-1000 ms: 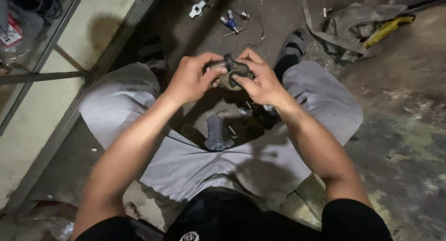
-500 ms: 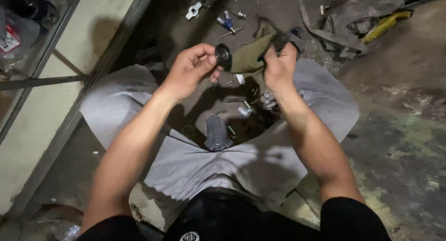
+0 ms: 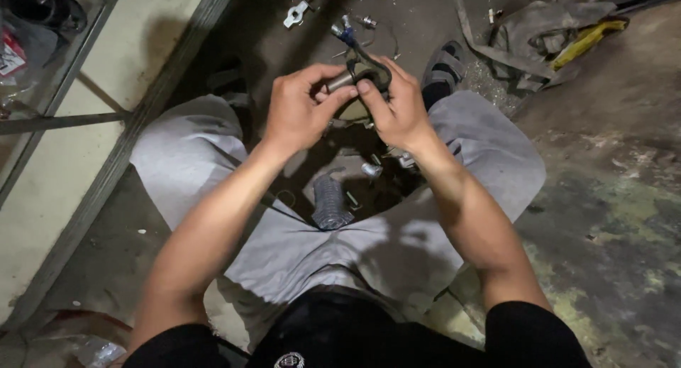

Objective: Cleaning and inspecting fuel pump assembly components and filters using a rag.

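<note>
You are sitting on the floor (image 3: 610, 219) with your knees apart, and both hands are together above the gap between your legs. Your left hand (image 3: 301, 112) closes its fingers (image 3: 333, 98) on a short grey metal cylinder (image 3: 340, 80), and your right hand (image 3: 401, 109) grips a dark curved part (image 3: 372, 63) that touches the cylinder. I judge that you are fitting the two pieces together; the next move probably needs the cylinder lined up straight with the dark part before you push or turn.

Half a second ago your hands were a little apart, the left one holding up a dark ring and the right one a cloth-like piece. Now they have come together.

Below the hands, a ribbed grey sleeve (image 3: 330, 201) stands on the floor among small parts. Beyond the hands lies a white fitting (image 3: 296, 14), and right of it a yellow rag (image 3: 589, 41).
</note>
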